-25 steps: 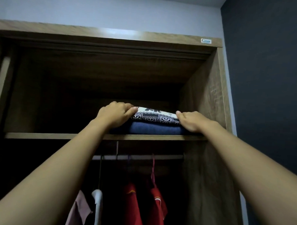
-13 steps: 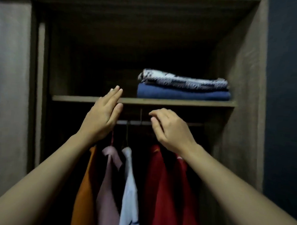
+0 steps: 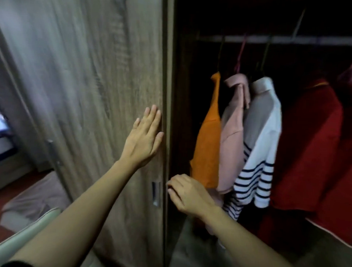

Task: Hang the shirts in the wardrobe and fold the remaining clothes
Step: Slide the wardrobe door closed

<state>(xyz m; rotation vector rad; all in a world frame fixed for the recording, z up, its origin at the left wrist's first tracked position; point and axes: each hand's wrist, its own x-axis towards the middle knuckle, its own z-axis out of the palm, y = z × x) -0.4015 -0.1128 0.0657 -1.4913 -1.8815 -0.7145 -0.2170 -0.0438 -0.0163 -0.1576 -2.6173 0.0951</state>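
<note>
Dim wardrobe interior at 3 o'clock, sliding door at 9. Gone from the top shelf and folded stack, down to the door. Flat left hand, fingers straight, pressed on the panel by its edge. Curled right hand at that edge beside the recessed pull; hold impossible to tell. Hung shirts on rail, 1 o'clock. Likely closing up, work nearly done.

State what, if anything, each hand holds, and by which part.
The left hand holds nothing, lying flat on the wardrobe door. The right hand curls at the door's edge beside the recessed handle; a grip cannot be told.
</note>
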